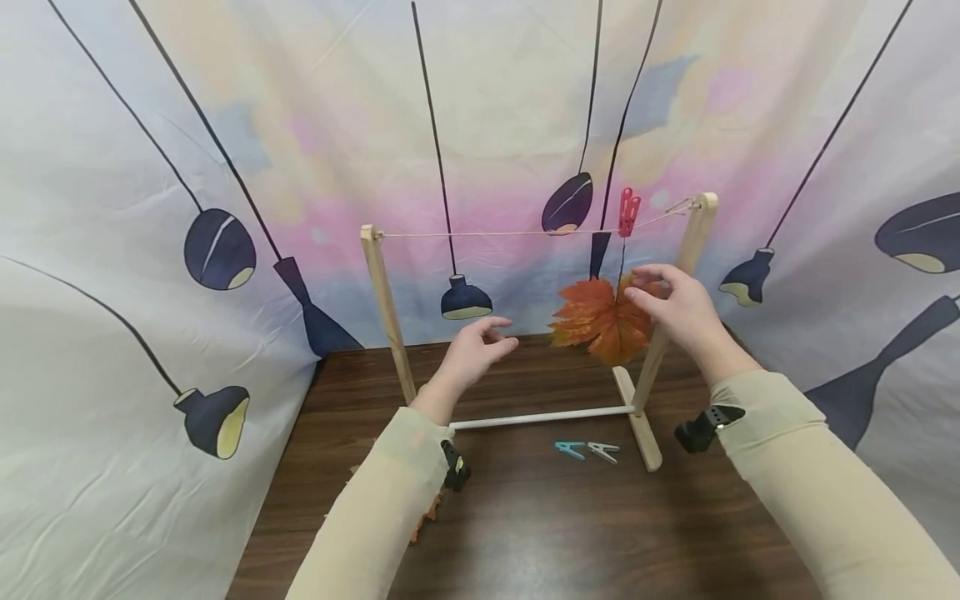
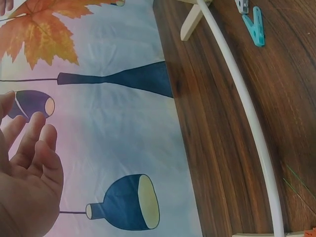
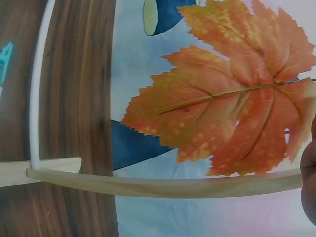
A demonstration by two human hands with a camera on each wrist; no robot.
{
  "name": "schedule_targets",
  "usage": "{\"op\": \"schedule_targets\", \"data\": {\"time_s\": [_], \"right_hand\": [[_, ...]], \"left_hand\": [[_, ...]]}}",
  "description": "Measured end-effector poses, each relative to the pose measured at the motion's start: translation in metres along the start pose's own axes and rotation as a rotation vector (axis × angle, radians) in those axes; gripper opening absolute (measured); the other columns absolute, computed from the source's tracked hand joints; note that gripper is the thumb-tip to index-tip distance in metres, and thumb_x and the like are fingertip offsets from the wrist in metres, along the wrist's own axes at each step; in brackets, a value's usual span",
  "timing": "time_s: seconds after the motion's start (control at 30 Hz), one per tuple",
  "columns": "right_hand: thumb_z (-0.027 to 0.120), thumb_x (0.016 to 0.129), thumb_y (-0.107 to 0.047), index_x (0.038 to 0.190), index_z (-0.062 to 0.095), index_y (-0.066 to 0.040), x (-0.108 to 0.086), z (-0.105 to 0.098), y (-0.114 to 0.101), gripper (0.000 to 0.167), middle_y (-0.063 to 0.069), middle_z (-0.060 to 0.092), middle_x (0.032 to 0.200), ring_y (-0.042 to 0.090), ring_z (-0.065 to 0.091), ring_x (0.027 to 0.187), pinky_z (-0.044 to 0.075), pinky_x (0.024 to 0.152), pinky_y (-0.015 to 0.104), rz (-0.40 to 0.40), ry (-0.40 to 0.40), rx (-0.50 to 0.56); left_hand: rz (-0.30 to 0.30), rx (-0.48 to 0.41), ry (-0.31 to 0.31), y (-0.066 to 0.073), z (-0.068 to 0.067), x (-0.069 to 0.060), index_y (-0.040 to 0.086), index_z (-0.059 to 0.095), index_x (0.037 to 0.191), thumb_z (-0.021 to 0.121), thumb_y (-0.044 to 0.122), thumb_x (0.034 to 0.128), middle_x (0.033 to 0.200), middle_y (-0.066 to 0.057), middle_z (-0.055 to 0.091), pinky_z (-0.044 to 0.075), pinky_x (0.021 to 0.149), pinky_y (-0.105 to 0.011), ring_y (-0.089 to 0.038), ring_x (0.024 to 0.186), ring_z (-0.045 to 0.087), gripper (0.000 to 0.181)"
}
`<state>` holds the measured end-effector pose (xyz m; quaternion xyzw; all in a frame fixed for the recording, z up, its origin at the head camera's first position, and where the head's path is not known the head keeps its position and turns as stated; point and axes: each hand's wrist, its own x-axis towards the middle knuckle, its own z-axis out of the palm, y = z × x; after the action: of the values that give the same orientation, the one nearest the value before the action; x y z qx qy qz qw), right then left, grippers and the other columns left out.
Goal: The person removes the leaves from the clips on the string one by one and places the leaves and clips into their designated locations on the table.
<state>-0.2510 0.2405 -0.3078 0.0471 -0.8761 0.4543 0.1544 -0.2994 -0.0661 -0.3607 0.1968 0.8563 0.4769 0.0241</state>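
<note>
An orange-red maple-like leaf (image 1: pixel 603 321) hangs by its dark stem from a string (image 1: pixel 495 234), under a red clothespin (image 1: pixel 628 212). My right hand (image 1: pixel 678 308) is at the leaf's upper right edge, thumb and index finger apart with the leaf showing between them; whether they touch it I cannot tell. In the right wrist view the leaf (image 3: pixel 237 94) fills the upper right, and only a sliver of the hand (image 3: pixel 309 173) shows. My left hand (image 1: pixel 474 354) hovers below the string, left of the leaf, holding nothing. Its fingers are loosely bent in the left wrist view.
The string runs between two wooden posts (image 1: pixel 386 308) joined low down by a white rod (image 1: pixel 540 417). A blue clothespin (image 1: pixel 570 450) and a white clothespin (image 1: pixel 603 452) lie on the brown table (image 1: pixel 525 517). More orange leaf (image 1: pixel 427 517) shows partly behind my left forearm.
</note>
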Motion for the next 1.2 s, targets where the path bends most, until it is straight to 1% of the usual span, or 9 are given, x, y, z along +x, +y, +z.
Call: {"op": "schedule_targets", "data": {"time_s": [0.1, 0.23, 0.33, 0.4, 0.47, 0.63, 0.77, 0.97, 1.2], "right_hand": [[0.062, 0.090, -0.037, 0.128, 0.054, -0.008, 0.002, -0.002, -0.003, 0.049, 0.011, 0.056, 0.115, 0.023, 0.055, 0.098, 0.048, 0.062, 0.022, -0.010, 0.021, 0.011], [0.062, 0.090, -0.035, 0.127, 0.055, -0.008, 0.002, -0.004, -0.006, 0.047, 0.009, 0.056, 0.112, 0.017, 0.058, 0.089, 0.050, 0.063, 0.027, -0.025, 0.045, 0.004], [0.062, 0.090, -0.038, 0.128, 0.054, -0.011, 0.003, -0.006, -0.010, 0.047, 0.007, 0.056, 0.112, 0.020, 0.058, 0.081, 0.051, 0.063, 0.030, -0.023, 0.057, 0.007], [0.062, 0.089, -0.039, 0.127, 0.055, -0.012, 0.003, -0.007, -0.012, 0.047, 0.005, 0.056, 0.112, 0.023, 0.057, 0.078, 0.050, 0.062, 0.029, -0.024, 0.069, 0.019], [0.061, 0.089, -0.040, 0.128, 0.055, -0.014, 0.004, -0.008, -0.015, 0.047, 0.003, 0.057, 0.113, 0.028, 0.056, 0.077, 0.049, 0.062, 0.028, -0.026, 0.084, 0.022], [0.061, 0.089, -0.042, 0.129, 0.054, -0.016, 0.005, -0.012, -0.023, 0.048, 0.004, 0.057, 0.117, 0.025, 0.056, 0.079, 0.048, 0.063, 0.026, -0.031, 0.121, 0.015], [0.060, 0.090, -0.041, 0.133, 0.051, -0.016, 0.004, -0.016, -0.030, 0.050, 0.005, 0.055, 0.122, 0.027, 0.057, 0.081, 0.048, 0.065, 0.025, -0.034, 0.136, 0.029], [0.062, 0.090, -0.037, 0.134, 0.050, -0.015, 0.010, -0.020, -0.039, 0.051, 0.006, 0.055, 0.124, 0.030, 0.059, 0.078, 0.048, 0.061, 0.022, -0.055, 0.137, 0.056], [0.062, 0.089, -0.038, 0.134, 0.051, -0.015, 0.014, -0.026, -0.047, 0.051, 0.005, 0.055, 0.125, 0.027, 0.059, 0.074, 0.046, 0.056, 0.025, -0.051, 0.129, 0.043]], "left_hand": [[-0.003, -0.018, -0.003, 0.002, 0.001, 0.001, 0.018, 0.059, 0.125, 0.066, 0.028, 0.0887, 0.094, -0.001, 0.063, 0.049, 0.067, -0.034, -0.021, 0.080, 0.060, 0.038], [-0.006, -0.030, -0.008, 0.006, 0.002, 0.004, 0.018, 0.058, 0.126, 0.065, 0.028, 0.0890, 0.094, -0.001, 0.062, 0.048, 0.062, -0.033, -0.023, 0.077, 0.060, 0.039], [-0.002, -0.041, -0.009, 0.009, 0.002, 0.006, 0.018, 0.059, 0.125, 0.065, 0.028, 0.0889, 0.095, -0.002, 0.061, 0.047, 0.061, -0.032, -0.023, 0.076, 0.060, 0.038], [-0.002, -0.043, -0.012, 0.012, 0.002, 0.006, 0.018, 0.059, 0.125, 0.065, 0.028, 0.0890, 0.097, -0.002, 0.061, 0.047, 0.061, -0.032, -0.022, 0.076, 0.060, 0.038], [-0.004, -0.048, -0.017, 0.016, 0.002, 0.005, 0.018, 0.059, 0.125, 0.065, 0.028, 0.0890, 0.099, -0.002, 0.061, 0.047, 0.060, -0.031, -0.019, 0.074, 0.060, 0.038], [-0.019, -0.069, -0.041, 0.025, 0.004, 0.005, 0.020, 0.059, 0.125, 0.064, 0.028, 0.0896, 0.106, 0.000, 0.062, 0.047, 0.054, -0.031, -0.018, 0.076, 0.061, 0.037], [-0.013, -0.068, -0.055, 0.032, 0.007, 0.007, 0.022, 0.059, 0.124, 0.063, 0.030, 0.0902, 0.107, 0.002, 0.062, 0.047, 0.053, -0.032, -0.017, 0.077, 0.061, 0.035], [0.013, -0.064, -0.070, 0.041, 0.008, 0.008, 0.022, 0.058, 0.125, 0.063, 0.031, 0.0906, 0.105, 0.003, 0.062, 0.048, 0.054, -0.033, -0.017, 0.077, 0.060, 0.036], [0.025, -0.085, -0.081, 0.052, 0.008, 0.010, 0.021, 0.058, 0.124, 0.063, 0.031, 0.0903, 0.104, 0.002, 0.062, 0.048, 0.054, -0.033, -0.018, 0.077, 0.060, 0.035]]}}
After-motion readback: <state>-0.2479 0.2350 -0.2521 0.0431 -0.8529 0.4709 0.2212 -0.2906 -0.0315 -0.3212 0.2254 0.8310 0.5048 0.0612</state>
